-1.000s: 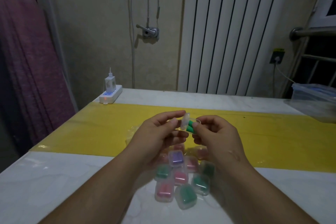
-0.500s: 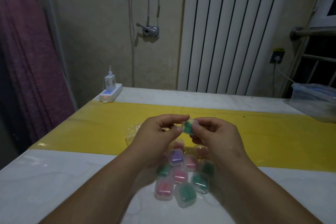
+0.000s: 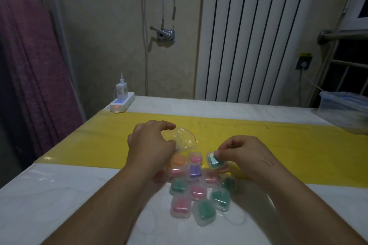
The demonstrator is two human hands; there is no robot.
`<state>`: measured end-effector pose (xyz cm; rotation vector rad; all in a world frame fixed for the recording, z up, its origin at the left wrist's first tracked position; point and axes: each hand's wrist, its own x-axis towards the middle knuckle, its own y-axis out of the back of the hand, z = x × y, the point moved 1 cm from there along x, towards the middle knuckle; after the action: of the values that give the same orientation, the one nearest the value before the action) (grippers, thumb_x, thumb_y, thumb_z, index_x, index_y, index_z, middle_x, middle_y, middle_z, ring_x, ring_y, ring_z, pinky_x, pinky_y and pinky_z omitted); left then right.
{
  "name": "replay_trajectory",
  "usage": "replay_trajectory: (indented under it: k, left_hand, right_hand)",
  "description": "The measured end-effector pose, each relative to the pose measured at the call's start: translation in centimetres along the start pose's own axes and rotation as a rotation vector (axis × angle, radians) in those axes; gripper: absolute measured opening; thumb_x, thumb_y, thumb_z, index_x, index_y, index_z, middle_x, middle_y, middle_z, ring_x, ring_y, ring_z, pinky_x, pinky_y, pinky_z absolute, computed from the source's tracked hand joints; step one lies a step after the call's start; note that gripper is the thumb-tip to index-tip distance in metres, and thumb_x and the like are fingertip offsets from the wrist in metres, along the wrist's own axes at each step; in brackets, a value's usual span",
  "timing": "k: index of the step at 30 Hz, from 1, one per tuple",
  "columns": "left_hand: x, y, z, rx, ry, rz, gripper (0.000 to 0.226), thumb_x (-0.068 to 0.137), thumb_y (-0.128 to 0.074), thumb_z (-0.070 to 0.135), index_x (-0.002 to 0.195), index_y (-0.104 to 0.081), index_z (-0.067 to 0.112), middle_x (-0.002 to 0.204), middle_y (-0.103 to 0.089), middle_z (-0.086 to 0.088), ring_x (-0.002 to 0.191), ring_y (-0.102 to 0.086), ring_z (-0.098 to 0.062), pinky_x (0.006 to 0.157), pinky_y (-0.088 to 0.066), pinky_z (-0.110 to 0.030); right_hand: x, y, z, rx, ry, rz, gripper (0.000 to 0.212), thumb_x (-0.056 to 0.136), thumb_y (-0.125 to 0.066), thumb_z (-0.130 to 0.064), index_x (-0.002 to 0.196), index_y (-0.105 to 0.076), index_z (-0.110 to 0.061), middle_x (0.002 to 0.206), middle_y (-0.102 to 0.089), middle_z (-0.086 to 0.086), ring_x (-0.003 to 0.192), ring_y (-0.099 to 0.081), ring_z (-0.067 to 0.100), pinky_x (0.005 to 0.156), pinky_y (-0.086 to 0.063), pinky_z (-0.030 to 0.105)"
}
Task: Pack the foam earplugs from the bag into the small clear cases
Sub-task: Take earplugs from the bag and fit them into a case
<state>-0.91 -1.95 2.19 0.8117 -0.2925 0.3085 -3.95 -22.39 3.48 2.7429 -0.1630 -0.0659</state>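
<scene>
The table carries a power strip, a bin and clustered filled cases.

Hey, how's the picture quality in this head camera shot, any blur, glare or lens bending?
Head view: dim, yellowish light; left hand and filled cases slightly blurred; bright reflection on the green case in the right hand; pale glare on the tabletop at left; radiator lines lean from wide-angle distortion.

Dim room, beige wall.
A white radiator is seen behind the worktop; a purple curtain is hung left.
</scene>
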Motion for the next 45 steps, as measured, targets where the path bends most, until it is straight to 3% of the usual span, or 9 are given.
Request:
replay_trajectory:
  k: [6,14,17,19,23,31,36,41,45]
  left_hand:
    - [0.3,-0.7,-0.7,0.264,0.022,-0.066,0.034,0.078,-0.068,0.053,0.109,-0.068,0.039,0.125,-0.057,0.014,0.124,-0.041,-0.018,0.096,-0.029,-0.037]
    - [0.2,-1.0,0.1,0.057,-0.222,0.039,0.012,0.078,-0.075,0.035,0.072,-0.065,0.038,0.100,-0.055,0.020,0.110,-0.044,-0.010,0.090,-0.030,-0.029]
    - [-0.3,-1.4,0.8,-0.067,-0.358,-0.032,0.021,0.073,-0.078,0.032,0.068,-0.061,0.043,0.097,-0.055,0.024,0.108,-0.044,-0.004,0.096,-0.036,-0.034]
    - [-0.5,-1.5,0.9,-0.190,-0.346,-0.105,0.024,0.069,-0.074,0.027,0.073,-0.061,0.046,0.100,-0.057,0.027,0.109,-0.045,-0.003,0.096,-0.036,-0.033]
    - [-0.2,-0.8,0.5,-0.574,-0.054,-0.122,0.051,0.059,-0.051,0.019,0.107,-0.061,0.035,0.113,-0.058,0.015,0.114,-0.049,-0.010,0.090,-0.045,-0.038]
    - [-0.3,-1.2,0.1,-1.147,0.331,-0.339,0.064,0.068,-0.083,0.036,0.124,-0.056,0.027,0.113,-0.070,-0.012,0.097,-0.070,-0.027,0.080,-0.058,-0.041]
    - [-0.7,-1.1,0.7,-1.280,0.280,-0.381,0.025,0.086,-0.060,-0.005,0.110,-0.062,-0.005,0.098,-0.068,-0.025,0.080,-0.065,-0.030,0.063,-0.058,-0.035]
    - [-0.6,-1.0,1.0,-1.271,0.254,-0.408,0.010,0.090,-0.054,-0.005,0.096,-0.062,-0.002,0.097,-0.069,-0.029,0.084,-0.067,-0.039,0.057,-0.057,-0.034]
    - [-0.9,-0.9,1.3,-1.275,0.233,-0.404,0.011,0.091,-0.051,-0.008,0.097,-0.059,-0.003,0.075,-0.067,-0.016,0.056,-0.066,-0.022,0.045,-0.053,-0.029]
  right_hand:
    - [0.4,-0.5,0.7,-0.120,-0.002,-0.034,0.012,0.077,-0.079,-0.015,0.078,-0.073,-0.005,0.063,-0.066,0.002,0.054,-0.058,0.009,0.052,-0.045,0.019]
    - [0.2,-2.1,0.7,-0.033,0.244,0.044,0.024,0.082,-0.072,-0.044,0.099,-0.073,-0.027,0.091,-0.069,-0.020,0.084,-0.064,0.001,0.081,-0.058,0.030]
    - [-0.1,-2.7,0.6,-0.038,0.312,-0.029,0.012,0.084,-0.074,-0.033,0.091,-0.073,-0.023,0.064,-0.066,-0.024,0.058,-0.060,-0.007,0.059,-0.047,0.010]
    - [0.1,-2.6,0.8,-0.032,0.287,0.014,0.006,0.084,-0.072,-0.019,0.082,-0.073,-0.025,0.067,-0.069,-0.018,0.062,-0.063,0.000,0.067,-0.054,0.025]
    - [0.7,-2.2,1.1,0.097,0.244,0.077,0.026,0.083,-0.062,0.000,0.072,-0.071,-0.022,0.069,-0.069,-0.006,0.063,-0.058,0.014,0.065,-0.050,0.034]
    - [0.0,-1.4,0.3,0.258,0.384,0.033,0.023,0.087,-0.060,0.006,0.080,-0.072,-0.013,0.065,-0.063,-0.010,0.059,-0.052,0.002,0.050,-0.045,0.016]
    - [-0.1,-0.9,0.0,0.351,0.337,0.007,0.045,0.087,-0.038,0.009,0.083,-0.076,-0.014,0.096,-0.073,0.011,0.082,-0.058,0.021,0.057,-0.050,0.028]
    - [-0.3,-1.1,-0.1,0.183,0.319,0.052,0.029,0.088,-0.059,0.002,0.079,-0.077,-0.019,0.084,-0.072,0.010,0.066,-0.061,0.012,0.045,-0.046,0.018]
    - [-0.3,-1.5,0.0,0.090,0.360,0.019,0.020,0.085,-0.072,-0.012,0.077,-0.079,-0.030,0.070,-0.071,-0.001,0.062,-0.056,0.011,0.057,-0.056,0.039]
